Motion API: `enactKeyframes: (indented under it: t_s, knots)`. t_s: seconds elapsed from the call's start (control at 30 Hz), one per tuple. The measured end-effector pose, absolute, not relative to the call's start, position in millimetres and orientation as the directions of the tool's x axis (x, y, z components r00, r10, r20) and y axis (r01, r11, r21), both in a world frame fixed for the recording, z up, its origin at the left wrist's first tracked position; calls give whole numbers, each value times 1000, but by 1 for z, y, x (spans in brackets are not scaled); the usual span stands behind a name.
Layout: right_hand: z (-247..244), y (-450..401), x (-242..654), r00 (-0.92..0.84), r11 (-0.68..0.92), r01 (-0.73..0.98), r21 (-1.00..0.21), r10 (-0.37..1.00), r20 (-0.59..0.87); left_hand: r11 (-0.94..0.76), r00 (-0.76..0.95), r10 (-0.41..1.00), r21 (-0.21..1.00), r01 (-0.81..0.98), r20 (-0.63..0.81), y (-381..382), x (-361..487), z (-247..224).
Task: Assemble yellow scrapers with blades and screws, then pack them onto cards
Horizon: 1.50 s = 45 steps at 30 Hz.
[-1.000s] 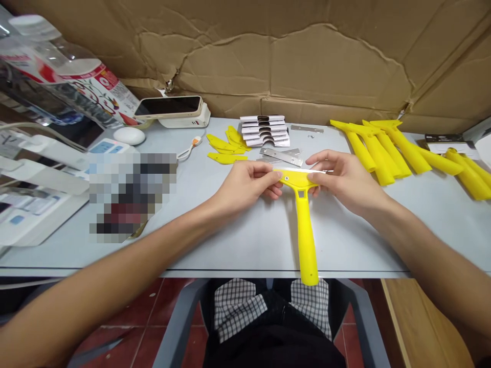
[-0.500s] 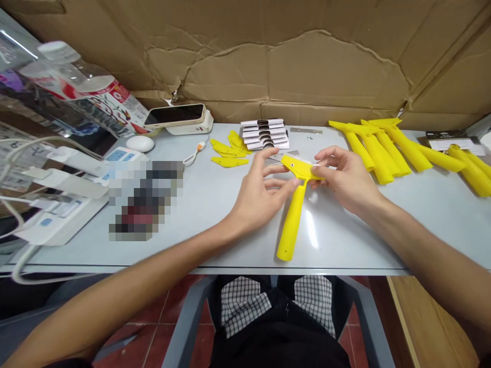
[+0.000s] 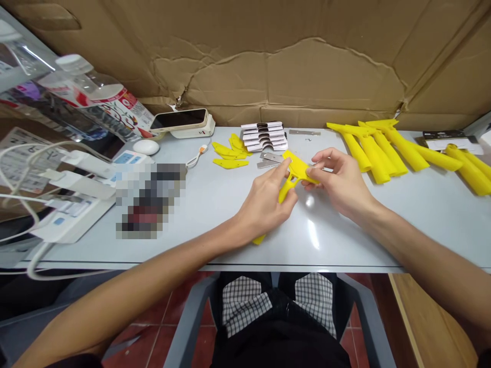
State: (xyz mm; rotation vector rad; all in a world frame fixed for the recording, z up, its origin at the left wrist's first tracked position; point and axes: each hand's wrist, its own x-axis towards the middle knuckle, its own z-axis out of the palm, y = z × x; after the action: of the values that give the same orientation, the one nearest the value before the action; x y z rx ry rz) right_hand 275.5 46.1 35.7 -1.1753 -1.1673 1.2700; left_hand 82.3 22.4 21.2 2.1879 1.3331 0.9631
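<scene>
A yellow plastic scraper (image 3: pixel 300 167) is between my two hands, its head toward the cardboard and its handle slanting down to the left. My left hand (image 3: pixel 265 198) is wrapped round the handle near the neck, and hides most of it. With thumb and fingers, my right hand (image 3: pixel 341 176) pinches the right end of the head. Just behind the scraper lie flat metal blades (image 3: pixel 270 159). Several thin yellow plates (image 3: pixel 230 163) lie to the left of them. A long metal strip (image 3: pixel 305 133) and some tiny metal bits (image 3: pixel 308 139) are farther back.
Several yellow scraper handles (image 3: pixel 378 153) lie at the right of the white table (image 3: pixel 215 214). White-and-black packets (image 3: pixel 264 137) are stacked at the back. On the left are a phone (image 3: pixel 180 119), a white mouse (image 3: pixel 146 147), a power strip (image 3: pixel 72 220) with cables, and bottles (image 3: pixel 115 105). Cardboard (image 3: pixel 291 76) walls the back.
My left hand has moved from the scraper's head to its handle. The scraper has turned, its handle end swinging left. My right hand stays at the head's right end.
</scene>
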Motion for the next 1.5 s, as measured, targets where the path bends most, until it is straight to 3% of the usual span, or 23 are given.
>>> enactKeyframes:
  t_s: [0.3, 0.53, 0.63, 0.77, 0.87, 1.07, 1.17, 1.23, 1.3, 1.37, 1.5]
  knots:
    - [46, 42, 275, -18, -31, -55, -998, 999, -30, -418, 290, 908, 687, 595, 302, 25, 85, 26]
    - [46, 43, 275, -23, -31, -66, -997, 999, -30, -452, 324, 892, 638, 623, 316, 31, 82, 28]
    - [45, 42, 274, -29, -38, -91, -995, 999, -36, -386, 300, 921, 695, 606, 249, 31, 81, 29]
    - [46, 39, 271, -50, -45, -124, -991, 998, -39, -155, 245, 968, 901, 406, 56, 29, 81, 29]
    - [51, 37, 271, -90, -59, -117, -991, 995, -48, 30, 254, 964, 981, 191, -78, 28, 80, 33]
    - [64, 51, 290, -56, -23, -92, -996, 998, -18, 340, 411, 881, 918, -202, -236, 33, 70, 40]
    - [66, 63, 308, -6, 124, 122, -985, 992, 124, 433, 482, 840, 844, -316, -250, 35, 63, 39]
    - [65, 70, 321, -61, 288, 402, -869, 956, 289, 467, 536, 809, 819, -334, -243, 37, 59, 37]
    - [62, 77, 333, -206, 422, 645, -637, 899, 387, 485, 587, 774, 818, -310, -237, 39, 56, 35]
    - [57, 83, 344, -335, 478, 756, -448, 870, 363, 487, 626, 742, 835, -256, -240, 40, 54, 34]
    - [47, 93, 358, -413, 473, 809, -350, 880, 233, 466, 642, 716, 872, -149, -273, 39, 56, 31]
